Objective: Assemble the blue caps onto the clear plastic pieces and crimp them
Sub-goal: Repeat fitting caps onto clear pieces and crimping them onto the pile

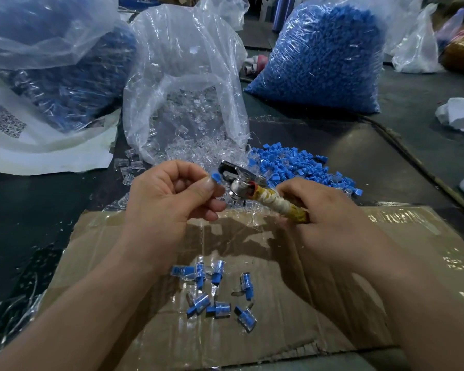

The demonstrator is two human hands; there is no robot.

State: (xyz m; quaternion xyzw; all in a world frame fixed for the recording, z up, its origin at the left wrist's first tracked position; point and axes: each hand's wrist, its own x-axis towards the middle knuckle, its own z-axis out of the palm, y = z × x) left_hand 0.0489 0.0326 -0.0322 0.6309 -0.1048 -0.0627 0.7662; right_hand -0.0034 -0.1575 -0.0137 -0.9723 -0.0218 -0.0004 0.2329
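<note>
My left hand [172, 196] pinches a small blue cap piece [215, 178] between thumb and fingers, right against the metal head of a crimping tool [236, 183]. My right hand [324, 212] grips that tool by its tape-wrapped handle [281, 204]. Below the hands, several assembled blue-and-clear pieces [214, 293] lie on a flat sheet of cardboard [332, 303]. A loose heap of blue caps [292, 167] sits behind the tool. Clear plastic pieces [190, 145] spill out of an open transparent bag [182, 76].
A full bag of blue caps [324, 57] stands at the back right. A bag of blue and clear parts [51, 62] sits at the back left on a white sheet [38, 153]. White cloth [461, 113] lies at the right edge. The tabletop [24, 223] is dark.
</note>
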